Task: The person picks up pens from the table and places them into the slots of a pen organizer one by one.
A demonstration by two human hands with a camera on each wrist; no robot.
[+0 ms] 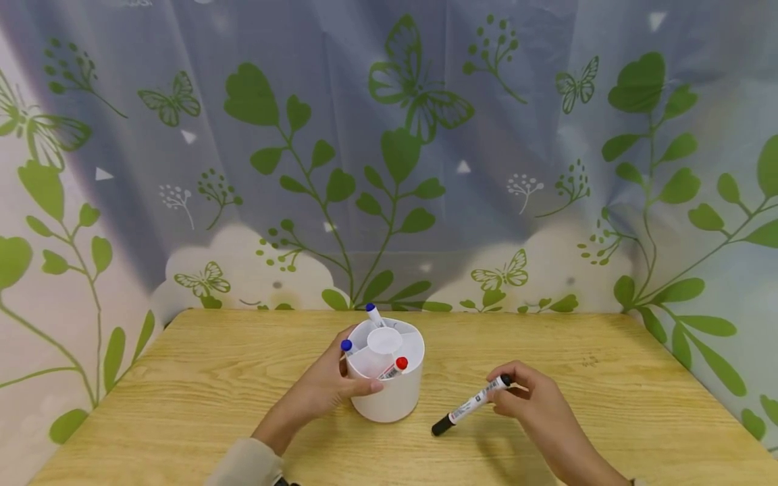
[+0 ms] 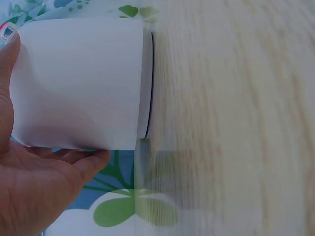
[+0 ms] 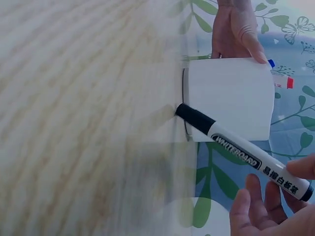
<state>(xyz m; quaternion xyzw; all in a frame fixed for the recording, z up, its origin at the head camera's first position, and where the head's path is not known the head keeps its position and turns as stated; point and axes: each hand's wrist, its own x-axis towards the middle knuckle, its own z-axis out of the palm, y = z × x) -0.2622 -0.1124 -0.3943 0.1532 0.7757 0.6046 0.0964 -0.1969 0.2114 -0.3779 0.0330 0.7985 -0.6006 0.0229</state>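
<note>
A white round pen holder (image 1: 389, 398) with inner dividers stands on the wooden table. My left hand (image 1: 325, 385) grips its left side, thumb at the front rim and fingers behind. Inside it lean two blue-ended markers, one at the back (image 1: 373, 314) and one at the left (image 1: 347, 346), and a red-ended marker (image 1: 396, 366) at the front. To the right, my right hand (image 1: 529, 398) pinches a black whiteboard marker (image 1: 471, 405) near its upper end. That marker slants down to the left, its black cap (image 3: 197, 118) low over the table, apart from the holder.
The wooden table (image 1: 243, 351) spreads under both hands. Behind and beside it hangs a curtain (image 1: 340, 202) printed with green leaves and butterflies. A small dark mark (image 1: 589, 362) shows on the tabletop at the right.
</note>
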